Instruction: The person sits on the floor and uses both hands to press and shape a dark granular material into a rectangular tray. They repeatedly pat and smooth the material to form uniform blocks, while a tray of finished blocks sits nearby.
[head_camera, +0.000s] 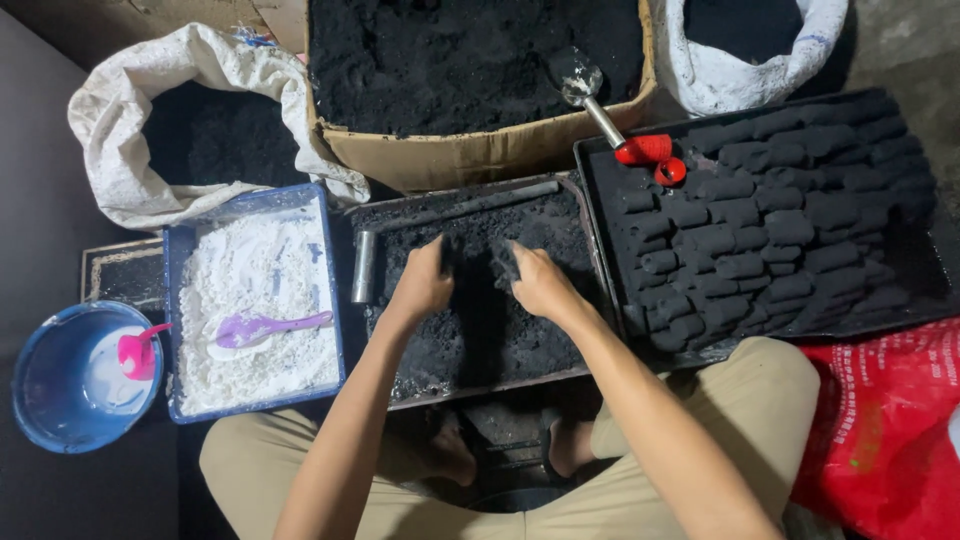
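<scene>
Both hands are down in a shallow metal tray (470, 385) of black powder (470, 330) set between the person's knees. Left hand (422, 285) is curled with fingers bent into the powder, blackened to the knuckles; whether it grips anything under the fingers cannot be told. Right hand (538, 282) is likewise cupped, fingers pressed into a raised clump of the same powder, and nothing separate shows in its grasp. The hands sit close together, a narrow dark furrow between them running toward the person.

A short metal tube (364, 266) lies at the tray's left edge, long axis pointing away from the person, just beside the left hand. A long dark rod (470, 207) lies across the tray's far edge, running left to right.

Right of the tray, touching it, a black tray (900, 300) holds rows of black pressed cylinders (760, 225), most lying crosswise. A red-handled scoop (610, 125) leans from a cardboard box (480, 155) of powder beyond. On the left stands a blue tub (178, 330) of white powder with a purple spoon (265, 327), then a blue bowl (40, 380) with a pink scoop (137, 352). White sacks (120, 130) crowd the far corners, a red bag (890, 430) the right, leaving little free room.
</scene>
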